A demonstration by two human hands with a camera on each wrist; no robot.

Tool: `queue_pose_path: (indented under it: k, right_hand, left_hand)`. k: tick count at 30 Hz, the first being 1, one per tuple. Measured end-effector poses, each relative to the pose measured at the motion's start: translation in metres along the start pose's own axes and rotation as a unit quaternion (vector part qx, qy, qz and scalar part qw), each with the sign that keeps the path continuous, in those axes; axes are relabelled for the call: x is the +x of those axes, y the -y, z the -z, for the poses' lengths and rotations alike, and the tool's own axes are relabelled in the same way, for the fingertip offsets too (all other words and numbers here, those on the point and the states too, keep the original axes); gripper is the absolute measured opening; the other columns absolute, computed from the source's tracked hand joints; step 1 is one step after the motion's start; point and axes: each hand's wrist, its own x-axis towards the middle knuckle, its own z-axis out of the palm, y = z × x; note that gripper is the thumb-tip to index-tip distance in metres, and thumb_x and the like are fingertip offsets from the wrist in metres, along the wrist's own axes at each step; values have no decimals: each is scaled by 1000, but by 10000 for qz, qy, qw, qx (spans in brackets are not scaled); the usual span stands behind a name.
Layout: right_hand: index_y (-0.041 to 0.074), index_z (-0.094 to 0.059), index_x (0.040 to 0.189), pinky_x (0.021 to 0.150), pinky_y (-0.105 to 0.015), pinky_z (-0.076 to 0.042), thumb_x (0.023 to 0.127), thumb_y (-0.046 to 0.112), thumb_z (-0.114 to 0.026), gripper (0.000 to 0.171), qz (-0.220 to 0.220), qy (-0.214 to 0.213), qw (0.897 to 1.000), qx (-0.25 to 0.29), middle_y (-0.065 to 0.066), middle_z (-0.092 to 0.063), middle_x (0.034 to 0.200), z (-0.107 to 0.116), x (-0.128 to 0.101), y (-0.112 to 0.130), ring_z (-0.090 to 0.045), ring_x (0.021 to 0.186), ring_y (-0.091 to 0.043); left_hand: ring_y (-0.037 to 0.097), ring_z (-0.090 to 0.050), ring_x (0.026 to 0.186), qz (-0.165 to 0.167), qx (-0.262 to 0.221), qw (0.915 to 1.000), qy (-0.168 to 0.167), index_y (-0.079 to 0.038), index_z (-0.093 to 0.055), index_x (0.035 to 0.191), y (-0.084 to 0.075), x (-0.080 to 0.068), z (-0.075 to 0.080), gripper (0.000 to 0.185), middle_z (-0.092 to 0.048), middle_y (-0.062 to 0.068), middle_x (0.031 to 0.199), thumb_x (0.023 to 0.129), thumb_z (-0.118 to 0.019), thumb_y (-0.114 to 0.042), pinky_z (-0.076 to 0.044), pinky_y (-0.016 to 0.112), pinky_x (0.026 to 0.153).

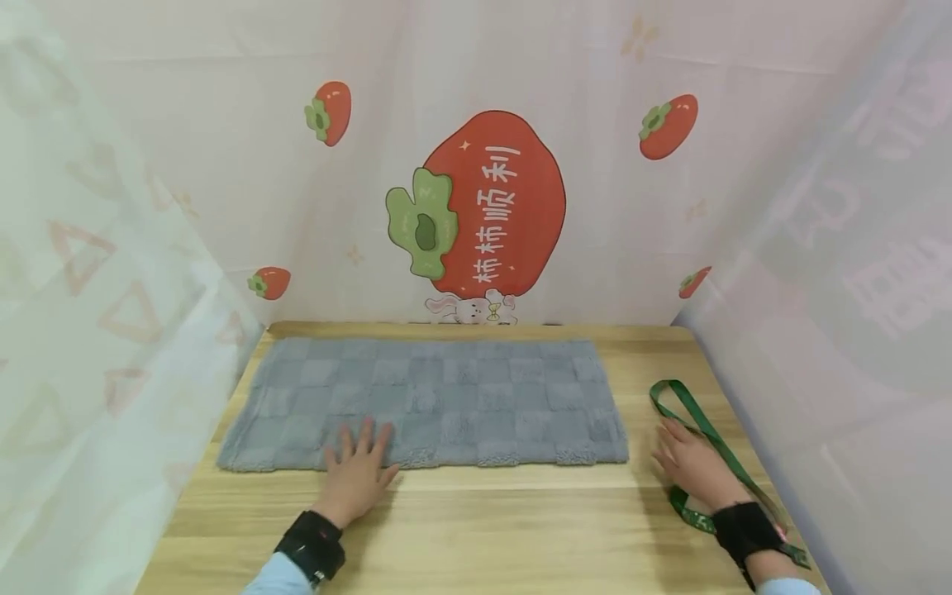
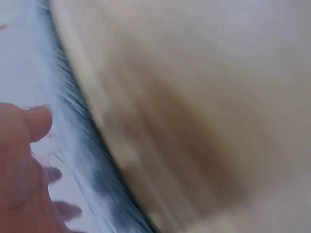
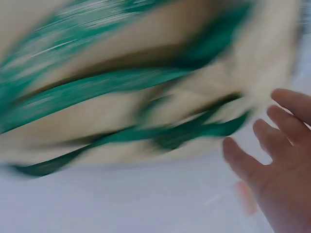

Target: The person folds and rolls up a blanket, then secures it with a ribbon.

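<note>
A grey-blue plush mat point(image 1: 476, 397) with a checkered pile lies flat across the back of the wooden table. Over its front edge, my left hand point(image 1: 357, 479) has its fingers spread and holds nothing; the left wrist view shows the mat's edge point(image 2: 92, 141) beside the thumb. On the right, a green lanyard point(image 1: 702, 426) lies in loose loops with pale printing on parts of the strap. My right hand point(image 1: 692, 463) is above these loops, fingers extended, hiding part of the strap. In the right wrist view the lanyard point(image 3: 121, 80) is blurred beside the fingertips point(image 3: 231, 145).
The wooden table point(image 1: 506, 537) has white curtains on three sides. The back curtain point(image 1: 595, 49) is printed with persimmons and a rabbit, and meets the table's far edge. The right curtain point(image 1: 833, 330) runs close along the lanyard's side of the table.
</note>
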Motion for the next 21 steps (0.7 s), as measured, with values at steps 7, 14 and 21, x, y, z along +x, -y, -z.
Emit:
queue_pose_path:
  k: [7, 14, 21]
  right_hand:
    - [10, -46, 149, 94, -67, -45, 96, 26, -66, 59, 1068, -154, 9941, 131, -32, -34, 154, -50, 85, 53, -35, 135, -61]
    - [23, -38, 154, 95, -80, -33, 100, 39, -57, 60, -26, 763, 9966, -319, -26, -29, 160, -72, 60, 87, -26, 139, -64]
    - [25, -33, 155, 88, -81, -37, 98, 46, -57, 66, -1148, 1181, 9849, -535, -29, -26, 159, -77, -11, 145, -26, 135, -68]
  left_hand:
    - [75, 17, 132, 1310, -685, 9890, 67, -11, -16, 160, 1, 37, 1, 83, 5, 35, 161, 99, -50, -55, -2, 94, 86]
    - [75, 26, 127, 1424, -777, 9837, 773, -12, -5, 161, 38, 54, -3, 96, 15, 37, 159, 94, -49, -65, -2, 94, 82]
    - [74, 16, 133, 358, -192, 9964, 746, -19, -15, 160, 60, 82, 2, 98, 3, 33, 162, 88, -51, -75, -7, 94, 85]
